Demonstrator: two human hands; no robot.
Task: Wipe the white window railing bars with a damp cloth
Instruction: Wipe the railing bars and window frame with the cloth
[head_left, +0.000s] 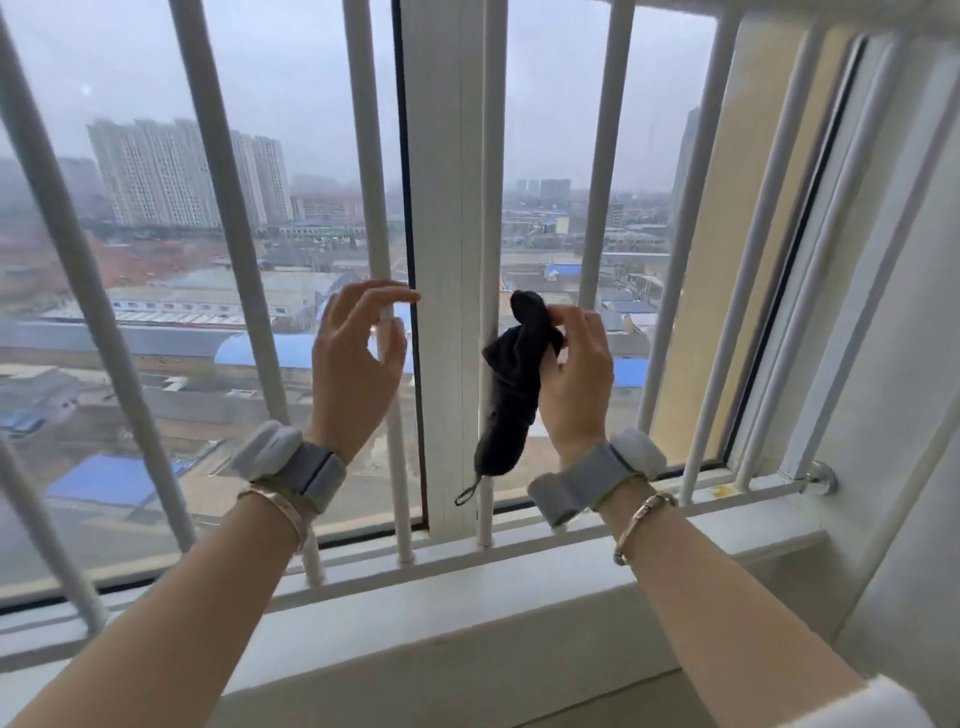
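White vertical railing bars stand in front of the window glass. My right hand grips a dark bunched cloth that hangs down beside the bar in front of the window's centre frame. The cloth's small loop dangles at its lower end. My left hand is raised at the neighbouring bar to the left, its fingers loosely curved around that bar with the thumb and fingertips apart, holding nothing. Both wrists wear grey bands and bracelets.
A white horizontal rail carries the bars' lower ends above the window sill. A white wall and slanted frame close the right side. A round metal fixing sits at the rail's right end. City buildings lie beyond the glass.
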